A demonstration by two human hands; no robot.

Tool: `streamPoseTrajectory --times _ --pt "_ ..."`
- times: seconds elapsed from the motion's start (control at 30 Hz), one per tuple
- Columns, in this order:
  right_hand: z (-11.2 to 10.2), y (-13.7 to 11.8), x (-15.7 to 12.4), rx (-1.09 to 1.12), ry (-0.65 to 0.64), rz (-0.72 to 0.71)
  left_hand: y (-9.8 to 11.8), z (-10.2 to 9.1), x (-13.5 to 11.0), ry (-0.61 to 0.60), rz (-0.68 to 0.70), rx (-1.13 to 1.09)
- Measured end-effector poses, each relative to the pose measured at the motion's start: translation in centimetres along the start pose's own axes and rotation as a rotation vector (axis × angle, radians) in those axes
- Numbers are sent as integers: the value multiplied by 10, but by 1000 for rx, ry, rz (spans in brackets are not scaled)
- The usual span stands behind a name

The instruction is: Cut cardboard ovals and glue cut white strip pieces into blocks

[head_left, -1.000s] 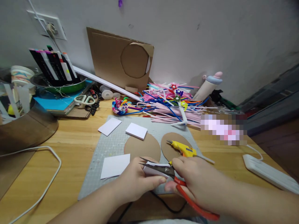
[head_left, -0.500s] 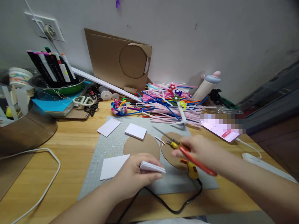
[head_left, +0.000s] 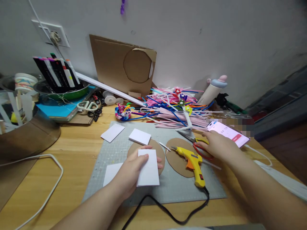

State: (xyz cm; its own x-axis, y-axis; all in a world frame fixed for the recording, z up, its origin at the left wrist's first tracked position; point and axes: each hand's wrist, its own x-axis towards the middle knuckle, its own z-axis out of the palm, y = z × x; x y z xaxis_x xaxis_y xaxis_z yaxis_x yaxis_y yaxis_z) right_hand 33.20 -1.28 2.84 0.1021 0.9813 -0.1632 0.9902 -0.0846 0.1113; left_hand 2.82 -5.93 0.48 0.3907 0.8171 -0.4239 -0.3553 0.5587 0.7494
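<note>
My left hand (head_left: 134,169) is closed on a small white card stack (head_left: 149,171), thumb on its face, above a brown cardboard disc (head_left: 134,148). My right hand (head_left: 213,145) has its fingers at the red and yellow handles of the scissors (head_left: 200,147), which lie low at the mat's right side, blades pointing left. A yellow hot glue gun (head_left: 195,161) rests on the second cardboard disc (head_left: 172,163), nozzle to the left. Other white cards (head_left: 112,133) lie on the grey cutting mat (head_left: 96,179), one of them a thicker white block (head_left: 140,136).
Pipe cleaners (head_left: 165,110) are heaped behind the mat, beside a lit phone (head_left: 227,132). Cardboard (head_left: 107,60) leans on the wall. Markers (head_left: 57,75) and white-handled scissors (head_left: 87,106) are at the left. The glue gun's black cord (head_left: 165,214) crosses the front.
My right hand has carried the scissors right and down, away from above the glue gun, which now shows fully. My left hand has turned the white card stack from edge-on to face-up.
</note>
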Motion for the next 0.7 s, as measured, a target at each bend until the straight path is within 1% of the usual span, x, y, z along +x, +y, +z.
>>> streamPoseTrajectory --times 0.03,0.07,0.1,0.13,0.17,0.2,0.27,0.3,0.33,0.37,0.4,0.43,0.5,0.53,0.6,0.63,0.7 --pt "-3 -13 -13 65 151 -108 1 1 2 35 -40 -30" --pt "-5 -28 -27 169 232 -287 1 1 4 65 -75 -57" --pt "-6 -45 -42 266 246 -483 1 1 5 89 -99 -80" --pt "-5 -62 -56 314 229 -664 1 2 6 113 -112 -97" --pt "-2 -79 -69 334 258 -797 1 2 6 128 -119 -110" --pt "2 -94 -78 330 291 -888 0 2 7 130 -125 -118" --pt "10 -115 -87 341 409 -1052 0 0 8 97 -143 -128" --pt "13 -122 -87 360 448 -1091 0 -1 8 67 -152 -133" --pt "15 -126 -84 420 483 -1080 0 -3 8 45 -145 -139" --pt "16 -128 -80 500 492 -1016 0 -5 9 46 -105 -138" --pt "16 -130 -75 595 483 -900 0 -8 9 79 -26 -112" --pt "14 -131 -70 695 455 -758 0 -10 10 130 84 -45" --pt "12 -134 -62 848 338 -494 -4 -15 9 219 334 232" --pt "11 -137 -59 895 280 -406 -8 -16 9 238 439 420" --pt "12 -144 -56 933 200 -308 -16 -17 8 225 570 757" --pt "14 -147 -57 934 186 -282 -20 -16 8 211 599 857" --pt "19 -153 -59 927 197 -263 -26 -13 8 212 624 940"
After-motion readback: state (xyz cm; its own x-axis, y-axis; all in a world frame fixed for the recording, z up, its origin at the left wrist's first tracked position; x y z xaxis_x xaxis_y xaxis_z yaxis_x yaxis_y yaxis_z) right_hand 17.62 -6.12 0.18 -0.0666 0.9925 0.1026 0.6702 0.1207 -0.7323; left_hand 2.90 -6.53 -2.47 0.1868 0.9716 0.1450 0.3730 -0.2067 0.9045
